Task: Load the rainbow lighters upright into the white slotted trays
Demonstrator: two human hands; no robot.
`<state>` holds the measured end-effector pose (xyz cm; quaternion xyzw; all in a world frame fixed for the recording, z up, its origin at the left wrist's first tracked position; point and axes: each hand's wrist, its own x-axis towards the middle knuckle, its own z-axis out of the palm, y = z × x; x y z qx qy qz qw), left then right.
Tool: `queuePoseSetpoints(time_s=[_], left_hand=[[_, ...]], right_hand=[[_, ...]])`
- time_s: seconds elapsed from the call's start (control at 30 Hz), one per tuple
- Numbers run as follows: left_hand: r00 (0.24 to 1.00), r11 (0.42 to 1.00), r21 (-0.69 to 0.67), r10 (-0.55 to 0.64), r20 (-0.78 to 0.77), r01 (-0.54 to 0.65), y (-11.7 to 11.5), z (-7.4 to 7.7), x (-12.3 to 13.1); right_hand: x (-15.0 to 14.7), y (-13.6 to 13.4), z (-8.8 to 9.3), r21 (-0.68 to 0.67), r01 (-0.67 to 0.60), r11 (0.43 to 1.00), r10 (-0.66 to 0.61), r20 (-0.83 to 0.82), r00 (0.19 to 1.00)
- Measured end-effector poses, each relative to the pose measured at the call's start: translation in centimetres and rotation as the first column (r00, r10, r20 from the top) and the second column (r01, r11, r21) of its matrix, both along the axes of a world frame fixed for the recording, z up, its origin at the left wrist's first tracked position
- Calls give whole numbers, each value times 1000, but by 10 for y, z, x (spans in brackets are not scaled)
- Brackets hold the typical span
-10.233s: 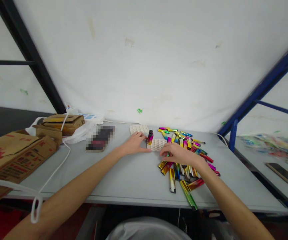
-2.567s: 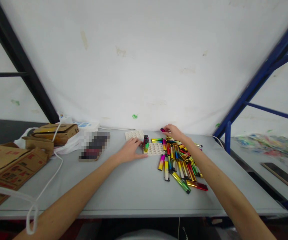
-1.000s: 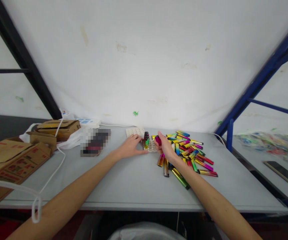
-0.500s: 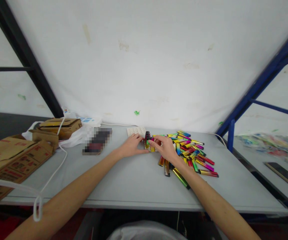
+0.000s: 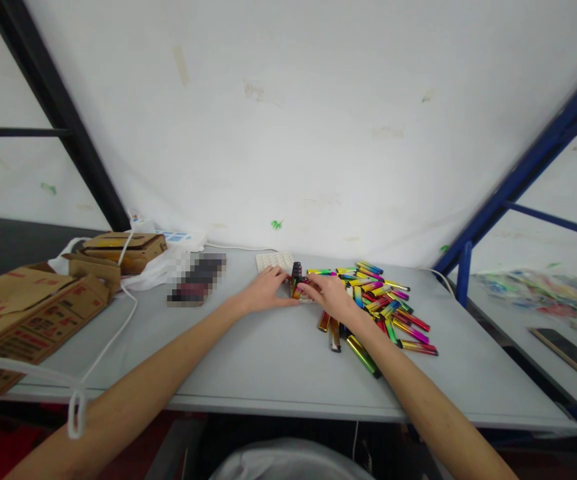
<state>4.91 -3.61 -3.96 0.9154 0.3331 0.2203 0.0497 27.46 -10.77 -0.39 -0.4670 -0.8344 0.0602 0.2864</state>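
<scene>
A short row of slim metallic lighters [image 5: 297,271], as they appear, stands upright with black tops between my hands. My left hand [image 5: 267,291] curves around the row's left side, fingers at the back and thumb in front. From the right, my right hand [image 5: 332,297] pinches a reddish lighter [image 5: 299,289] at the row with thumb and fingertips. A pale tray edge [image 5: 307,301] shows beneath, mostly hidden by the hands. To the right lies a loose pile of shiny multicoloured lighters [image 5: 378,303], some under my right wrist and forearm.
Behind my left hand is a white tray with small cells [image 5: 274,261]. Cardboard boxes [image 5: 38,313], a white plastic bag [image 5: 151,270] and a blurred dark object [image 5: 197,280] lie on the left. A white cable [image 5: 113,343] crosses there; a blue frame [image 5: 498,177] rises at right.
My right hand has shifted slightly left and closer to the upright row, and the lighter in its fingers now sits against it. My left hand stays nearly still. The view tilts slightly.
</scene>
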Motion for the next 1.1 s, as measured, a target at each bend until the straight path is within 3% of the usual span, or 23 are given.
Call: queuePoseSetpoints(time_s=[0.2, 0.37, 0.57, 0.73, 0.9, 1.1], left_hand=[[1000, 1000, 17, 0, 12, 0, -1, 0, 0], [1000, 999, 29, 15, -22, -15, -1, 1, 0], [1000, 1000, 17, 5, -12, -5, 0, 1, 0], [1000, 1000, -19, -5, 14, 6, 0, 1, -1], [999, 997, -70, -29, 32, 31, 3, 6, -4], [996, 989, -126, -67, 52, 73, 9, 15, -15]], right_hand=[[0, 3, 11, -35, 0, 999, 4, 110, 994], [1, 4, 8, -59, -75, 995, 83, 153, 985], [2, 2, 13, -51, -17, 999, 28, 216, 976], [40, 11, 19, -13, 54, 998, -53, 107, 993], [87, 24, 2, 19, 135, 991, -137, 173, 975], [93, 28, -9, 27, 103, 994, -106, 178, 978]])
